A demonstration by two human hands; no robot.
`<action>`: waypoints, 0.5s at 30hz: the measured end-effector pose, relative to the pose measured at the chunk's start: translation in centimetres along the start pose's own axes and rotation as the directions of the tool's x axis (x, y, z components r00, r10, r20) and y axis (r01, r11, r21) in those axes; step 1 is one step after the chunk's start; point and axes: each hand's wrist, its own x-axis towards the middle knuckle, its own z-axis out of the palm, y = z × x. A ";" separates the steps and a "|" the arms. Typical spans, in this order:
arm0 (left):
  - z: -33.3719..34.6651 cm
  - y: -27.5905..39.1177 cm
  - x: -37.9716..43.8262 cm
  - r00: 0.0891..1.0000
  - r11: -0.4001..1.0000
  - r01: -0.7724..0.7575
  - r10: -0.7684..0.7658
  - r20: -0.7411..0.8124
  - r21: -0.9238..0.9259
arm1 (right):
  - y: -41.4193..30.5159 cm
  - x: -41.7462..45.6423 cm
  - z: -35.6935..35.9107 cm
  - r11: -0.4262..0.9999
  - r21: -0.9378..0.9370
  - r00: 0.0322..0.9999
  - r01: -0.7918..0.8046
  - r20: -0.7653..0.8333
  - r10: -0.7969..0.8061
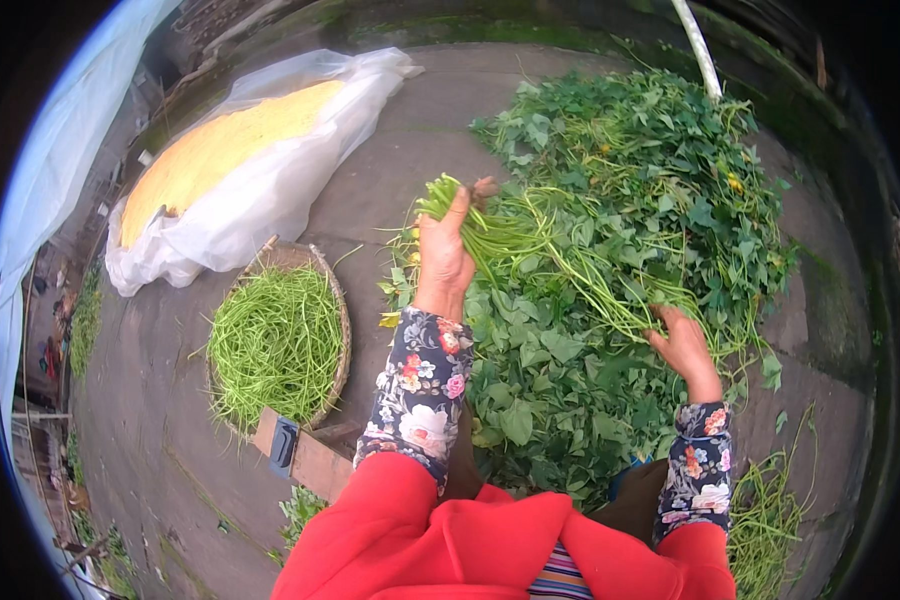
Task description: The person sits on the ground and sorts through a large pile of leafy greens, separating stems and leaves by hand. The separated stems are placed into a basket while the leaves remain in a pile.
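Observation:
My left hand (446, 251) grips a thick bundle of green leaf stalks (506, 236), their ends bunched above my thumb. From that bundle, long stalks trail to the right over a heap of leafy green vines (562, 345). My right hand (682, 345) closes its thumb and fingers on stalks at the heap's right side; its fingertips are partly hidden among them. To the left on the ground stands a woven basket (343, 311), filled with cut green stalks (277, 345).
Yellow grain (225, 154) lies on a white plastic sheet (270, 210) at the upper left. Near the basket is a wooden board (319, 465) bearing a dark object (283, 442). More loose stalks (765, 525) lie at the lower right. A pale pole (697, 49) rises behind the heap.

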 end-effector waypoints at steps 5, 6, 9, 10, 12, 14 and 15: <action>0.2 2.4 -0.6 0.957 0.935 -0.280 0.289 -0.012 0.219 | 0.2 -0.4 -0.1 0.996 0.079 0.989 -0.037 0.144 0.025; 0.2 3.1 -0.8 0.945 0.923 -0.320 0.328 -0.003 0.214 | 0.7 -0.7 0.1 0.998 0.054 0.992 -0.018 0.122 0.012; 0.2 6.5 -2.5 0.922 0.894 -0.331 0.375 -0.098 0.301 | 1.5 -2.3 0.6 0.998 0.058 0.992 -0.037 0.124 0.029; 0.3 7.2 -3.0 0.927 0.904 -0.329 0.365 -0.089 0.274 | 3.0 -3.3 0.7 0.997 0.057 0.992 -0.045 0.116 0.038; -2.8 9.2 -5.7 0.932 0.898 -0.319 0.355 -0.072 0.302 | 3.3 -5.2 2.5 0.989 0.121 0.979 -0.081 0.197 0.057; -7.1 11.0 -8.6 0.950 0.869 -0.231 0.299 -0.092 0.437 | 3.9 -7.0 4.1 0.941 0.262 0.926 -0.212 0.361 0.109; -8.5 12.2 -9.6 0.956 0.819 -0.191 0.281 -0.087 0.542 | 5.7 -7.8 5.0 0.889 0.334 0.886 -0.313 0.439 0.147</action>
